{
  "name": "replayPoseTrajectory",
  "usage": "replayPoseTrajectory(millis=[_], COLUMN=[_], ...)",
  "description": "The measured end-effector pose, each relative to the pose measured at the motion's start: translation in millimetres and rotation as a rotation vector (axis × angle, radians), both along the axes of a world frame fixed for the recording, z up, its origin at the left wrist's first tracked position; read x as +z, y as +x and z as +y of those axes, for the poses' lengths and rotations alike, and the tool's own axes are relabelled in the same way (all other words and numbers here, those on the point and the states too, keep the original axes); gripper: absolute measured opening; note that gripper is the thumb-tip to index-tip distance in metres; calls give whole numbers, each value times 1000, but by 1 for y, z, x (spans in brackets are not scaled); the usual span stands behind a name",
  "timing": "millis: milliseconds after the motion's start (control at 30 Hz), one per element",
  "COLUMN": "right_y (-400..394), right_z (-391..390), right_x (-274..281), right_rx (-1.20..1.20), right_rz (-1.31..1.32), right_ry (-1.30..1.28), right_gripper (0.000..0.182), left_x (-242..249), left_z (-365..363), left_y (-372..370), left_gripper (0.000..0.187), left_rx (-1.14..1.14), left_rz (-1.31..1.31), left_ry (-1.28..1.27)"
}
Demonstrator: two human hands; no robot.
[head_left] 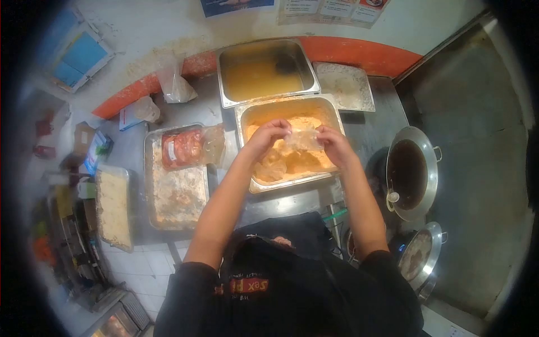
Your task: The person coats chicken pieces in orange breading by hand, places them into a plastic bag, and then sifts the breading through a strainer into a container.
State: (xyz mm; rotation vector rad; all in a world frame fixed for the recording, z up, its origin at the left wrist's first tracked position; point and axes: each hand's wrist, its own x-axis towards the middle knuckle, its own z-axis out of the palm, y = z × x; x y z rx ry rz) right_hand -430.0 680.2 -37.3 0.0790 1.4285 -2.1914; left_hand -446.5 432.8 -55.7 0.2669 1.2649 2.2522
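Observation:
A piece of thin clear plastic is stretched between my two hands, over a deep steel pan of orange-yellow breading flour. At its left end, the fingers of my left hand are pinched on it. My right hand grips the other end between thumb and fingers. Whether the plastic is a glove or a small bag I cannot tell. Below my left hand, a crumpled, see-through lump lies on the flour.
Behind stands a steel pan of yellowish liquid, beside a floury tray. At left, a bag of red raw meat rests on a flour-dusted tray. Woks of dark oil and paler contents stand at right.

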Motion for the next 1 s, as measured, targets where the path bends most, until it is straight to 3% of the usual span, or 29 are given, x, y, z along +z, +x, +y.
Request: replayPoseTrajectory(millis=[33,67,100,133,167,200,233,367,433,467,500,567,600,633,700,733,800,867,933,1000], right_y=[-1,0,2,4,5,6,7,2,1,5,5,0,5,11,19,16,-1,-13,-15,-15], right_z=[1,1,-1,-3,-4,-7,-9,-21,-38,-45,-48,-55,-61,-70,-88,-91,-97,-89,-88,-96], right_x=[2,4,10,16,23,30,33,29,36,43,34,9,4,-4,-24,-35,-51,-30,5,40], right_rx=[62,62,161,261,263,305,347,242,25,-56,-50,143,335,347,748,757,673,610,550,465], right_rz=[95,99,269,439,442,585,728,756,929,804,802,620,639,637,854,856,481,489,485,403], right_ry=[102,98,286,473,467,620,773,725,658,719,710,846,824,810,1117,1100,1042,918,796,699], right_gripper=[9,9,10,11,11,12,12,11,12,25,25,34,31,31,24,24,24,21,18,17], left_x=[3,7,15,22,30,36,42,51,49,49,50,67,80,89,97,99,104,108,116,121], left_z=[-3,-5,-7,-9,-11,-13,-13,-10,-17,-25,-35,-53,-62,-72,-94,-103,-114,-122,-129,-135], left_y=[0,1,3,5,9,12,17,28,32,31,30,37,45,53,69,78,97,117,140,158], left_gripper=[13,11,9,9,9,9,9,14,16,18,20,20,19,19,18,18,17,16,16,16], left_rx=[0,-27,-52,-48,14,76,79,281,346,353,359,418,469,517,576,634,741,862,906,920], left_rz=[4,175,344,346,702,1060,1057,933,860,836,813,901,822,741,678,625,577,527,297,273], left_ry=[-3,-202,-402,-407,-582,-753,-762,-826,-861,-907,-952,-994,-1069,-1144,-1148,-1134,-1050,-954,-756,-768])
